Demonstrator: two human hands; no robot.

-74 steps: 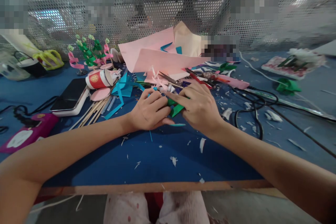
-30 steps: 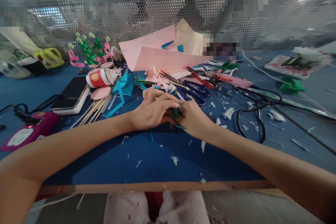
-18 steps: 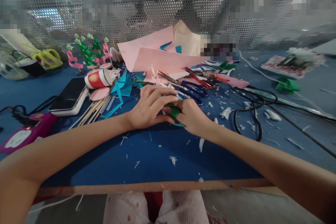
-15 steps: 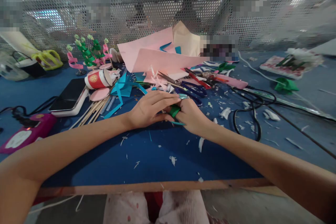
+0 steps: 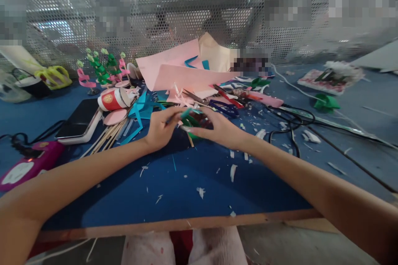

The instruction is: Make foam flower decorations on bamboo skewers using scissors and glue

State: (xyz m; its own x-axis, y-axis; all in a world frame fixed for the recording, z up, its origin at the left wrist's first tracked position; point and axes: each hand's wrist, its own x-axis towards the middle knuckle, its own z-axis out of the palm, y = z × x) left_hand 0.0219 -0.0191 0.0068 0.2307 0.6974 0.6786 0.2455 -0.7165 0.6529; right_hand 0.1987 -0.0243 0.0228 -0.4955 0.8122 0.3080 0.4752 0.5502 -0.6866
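Observation:
Above the blue table my left hand (image 5: 160, 128) and my right hand (image 5: 219, 128) meet around a piece of green paper (image 5: 193, 121). The left fingers are bent and pinch its left side. Curved round its right side are the right thumb and fingers, with a gap between them. Part of the green paper is hidden by the fingers. A short pale stick end (image 5: 190, 141) pokes out below it. Just behind the hands lie blue paper strips (image 5: 141, 109), dark blue-handled scissors (image 5: 224, 107) and pink paper pieces (image 5: 178, 96).
Wooden sticks (image 5: 107, 137), a phone (image 5: 77, 120), a paper cup (image 5: 113, 99) and a purple power socket (image 5: 31, 163) are at left. Large pink sheets (image 5: 186, 75) stand behind. A glue gun (image 5: 264, 98) with black cable (image 5: 298, 122) lies right, among white scraps (image 5: 233, 172).
My hands have shifted slightly left and drawn apart, and more of the green paper shows between them. My right hand has turned, with its fingers less tightly closed. The view has shifted a little.

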